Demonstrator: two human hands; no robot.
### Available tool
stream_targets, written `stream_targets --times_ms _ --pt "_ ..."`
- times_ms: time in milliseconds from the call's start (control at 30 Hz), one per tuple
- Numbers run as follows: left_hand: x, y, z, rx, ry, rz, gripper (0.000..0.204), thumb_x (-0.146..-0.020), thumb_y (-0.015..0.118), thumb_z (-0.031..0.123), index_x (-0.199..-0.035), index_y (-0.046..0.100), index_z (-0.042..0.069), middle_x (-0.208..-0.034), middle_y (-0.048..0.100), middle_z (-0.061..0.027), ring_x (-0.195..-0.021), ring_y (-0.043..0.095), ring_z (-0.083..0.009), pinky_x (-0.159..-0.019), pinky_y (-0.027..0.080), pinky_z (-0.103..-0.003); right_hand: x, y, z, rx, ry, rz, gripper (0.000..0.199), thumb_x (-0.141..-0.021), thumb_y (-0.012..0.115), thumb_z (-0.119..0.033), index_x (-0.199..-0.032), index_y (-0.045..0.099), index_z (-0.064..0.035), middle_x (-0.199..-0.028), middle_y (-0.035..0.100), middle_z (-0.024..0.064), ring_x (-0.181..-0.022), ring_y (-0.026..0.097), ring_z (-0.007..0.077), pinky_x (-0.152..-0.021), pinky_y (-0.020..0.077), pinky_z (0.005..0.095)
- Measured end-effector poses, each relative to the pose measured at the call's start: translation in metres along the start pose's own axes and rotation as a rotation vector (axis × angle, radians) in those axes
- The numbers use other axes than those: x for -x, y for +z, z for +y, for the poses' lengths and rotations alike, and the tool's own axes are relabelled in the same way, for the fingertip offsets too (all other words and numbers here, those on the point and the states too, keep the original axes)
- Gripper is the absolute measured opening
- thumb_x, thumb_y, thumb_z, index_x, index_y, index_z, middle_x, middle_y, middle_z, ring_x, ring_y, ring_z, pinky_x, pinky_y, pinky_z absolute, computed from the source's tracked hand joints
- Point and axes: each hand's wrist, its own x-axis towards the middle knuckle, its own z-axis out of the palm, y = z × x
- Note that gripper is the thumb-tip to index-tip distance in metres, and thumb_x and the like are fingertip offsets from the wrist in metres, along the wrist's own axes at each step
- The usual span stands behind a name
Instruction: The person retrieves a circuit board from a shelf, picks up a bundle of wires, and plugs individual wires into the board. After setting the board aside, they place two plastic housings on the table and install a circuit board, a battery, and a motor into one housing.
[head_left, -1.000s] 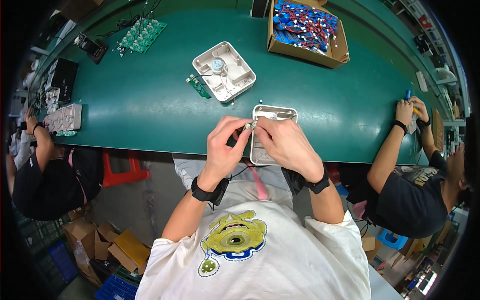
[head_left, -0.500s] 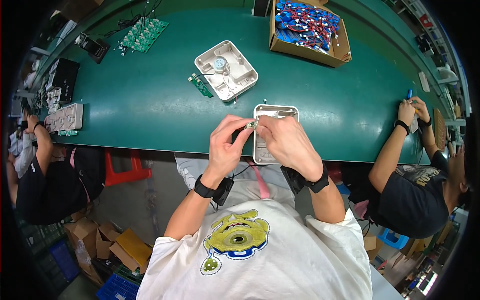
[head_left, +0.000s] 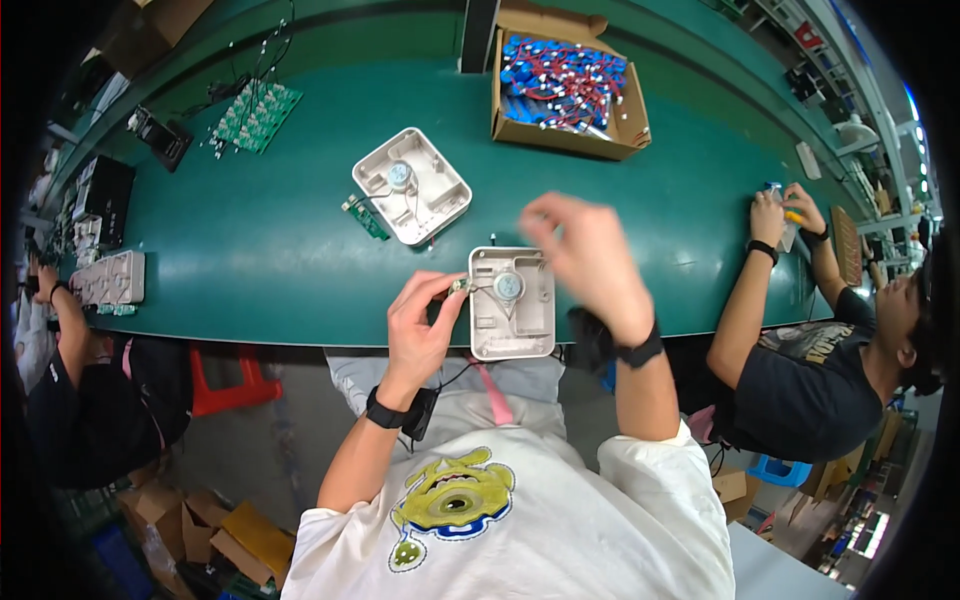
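A white plastic housing (head_left: 512,303) with a round silver part in it lies at the near edge of the green table (head_left: 250,250). My left hand (head_left: 420,325) sits just left of the housing and pinches a small connector on thin wires that run into it. My right hand (head_left: 585,255) is raised above the housing's right side, blurred, fingers apart, holding nothing I can see.
A second white housing (head_left: 412,185) with a small green board (head_left: 365,216) lies farther back. A cardboard box (head_left: 570,85) holds blue parts with red wires. Green circuit boards (head_left: 255,115) lie far left. A person works at each side.
My right hand has let go of the wires near my left hand and lifted up and to the right, uncovering the housing. My left hand still holds the connector.
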Motion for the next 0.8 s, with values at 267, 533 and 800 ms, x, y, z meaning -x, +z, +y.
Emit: stream_targets --times_ms 267,533,800 --pt "-0.002 0.003 0.002 -0.057 0.022 -0.072 0.022 -0.097 0.068 -0.006 -0.119 0.071 -0.005 -0.108 0.065 -0.0077 -0.091 0.06 -0.0119 -0.081 0.051 -0.025 -0.085 -0.029 0.068 0.208 -0.181 0.285 0.018 -0.09 0.076 -0.011 -0.107 0.078 -0.0039 -0.089 0.075 0.015 -0.081 0.073 0.0304 -0.074 0.0564 0.0389" --pt "-0.003 0.005 0.006 -0.051 0.032 -0.066 0.023 -0.095 0.069 -0.005 -0.118 0.072 -0.004 -0.107 0.066 -0.0082 -0.089 0.061 -0.0129 -0.08 0.051 -0.026 -0.111 -0.025 0.077 0.161 -0.301 0.408 0.018 -0.092 0.074 -0.006 -0.11 0.079 -0.0045 -0.092 0.075 0.0121 -0.079 0.073 0.0219 -0.071 0.0559 0.0333" --pt "-0.003 0.003 0.007 -0.072 0.05 -0.02 0.023 -0.092 0.072 -0.004 -0.114 0.074 -0.001 -0.098 0.068 -0.0103 -0.081 0.066 -0.0191 -0.074 0.054 -0.03 -0.079 -0.052 0.025 -0.488 -0.287 0.533 0.02 -0.105 0.064 -0.008 -0.116 0.074 0.0054 -0.1 0.077 0.0148 -0.077 0.073 0.0158 -0.065 0.0558 0.0272"
